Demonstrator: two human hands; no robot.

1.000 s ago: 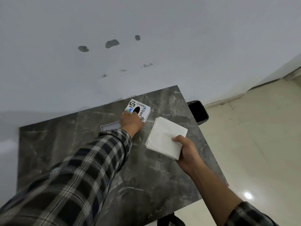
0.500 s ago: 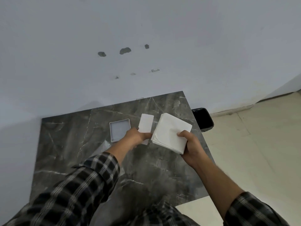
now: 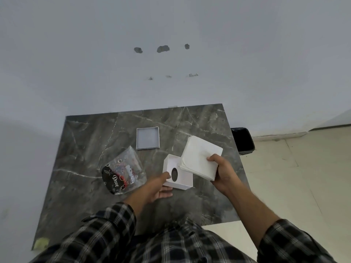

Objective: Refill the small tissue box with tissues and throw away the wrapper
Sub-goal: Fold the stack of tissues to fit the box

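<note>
My left hand [image 3: 158, 188] holds the white tissue box shell [image 3: 180, 177] upside down over the table, its open side up and the oval slot visible inside. My right hand [image 3: 224, 173] grips a stack of white tissues [image 3: 199, 158] by its near corner, and the stack's left edge overlaps the box's right rim. The box's flat grey bottom tray [image 3: 147, 138] lies on the dark marble table [image 3: 85, 149] further back. The clear plastic wrapper [image 3: 123, 172] with black and red print lies crumpled left of the box.
A black waste bin [image 3: 244, 140] stands on the floor just past the table's right edge, near the white wall. Pale floor tiles extend to the right. A yellowish scrap [image 3: 42, 242] sits at the table's near left corner.
My left hand has lifted the box shell off its tray, turned it open side up and brought it nearer. My right hand has carried the tissue stack up to the box's rim.
</note>
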